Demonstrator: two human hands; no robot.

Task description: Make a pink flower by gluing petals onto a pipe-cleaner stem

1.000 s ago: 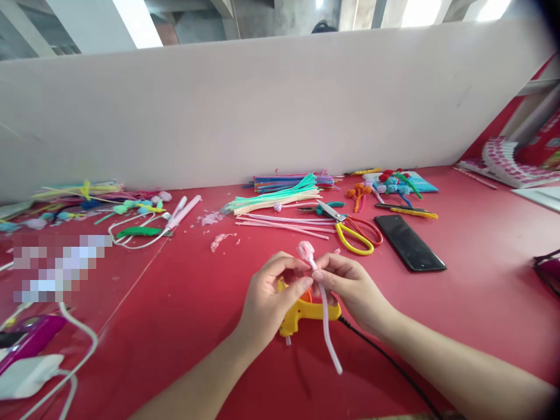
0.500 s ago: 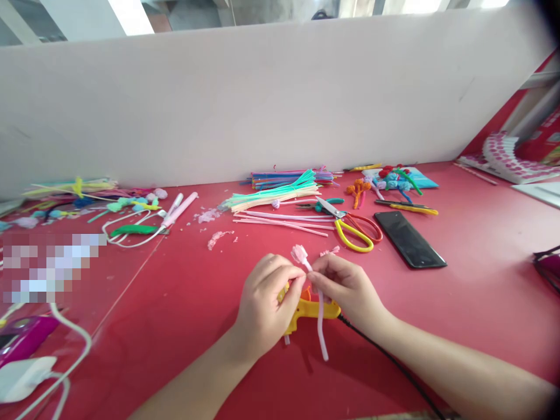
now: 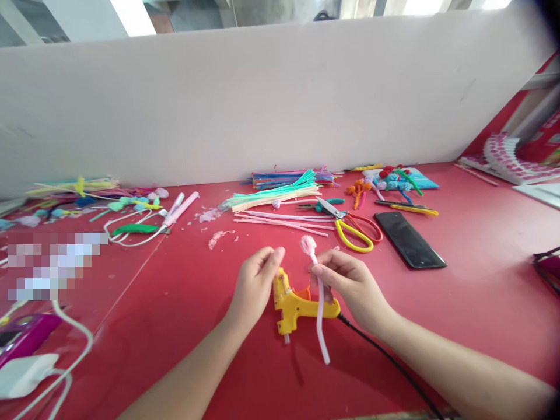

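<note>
Between thumb and fingers of my right hand (image 3: 350, 283) is a pink pipe cleaner flower (image 3: 308, 245), held by its stem with the fluffy head up and the stem's long end hanging down. My left hand (image 3: 257, 277) is apart from it on the left, thumb pressed to curled fingers; anything pinched there is too small or hidden to make out. Below and between my hands lies a yellow hot glue gun (image 3: 286, 306) with an orange trigger. The hanging stem crosses in front of its handle, and the gun's tip is close to my left fingers.
Beyond my hands lie scissors (image 3: 356, 236), pliers (image 3: 321, 204), pink pipe cleaners (image 3: 284, 223) and bundled ones (image 3: 273, 195). A black phone (image 3: 409, 240) is to the right. At left are a pink wand-like tool (image 3: 182, 209) and white cables (image 3: 83, 332). A white partition (image 3: 262, 105) stands behind.
My left hand has moved away from the pink flower, leftward, uncovering more of the glue gun. My right hand still grips the stem; the flower head has shifted slightly right and up.
</note>
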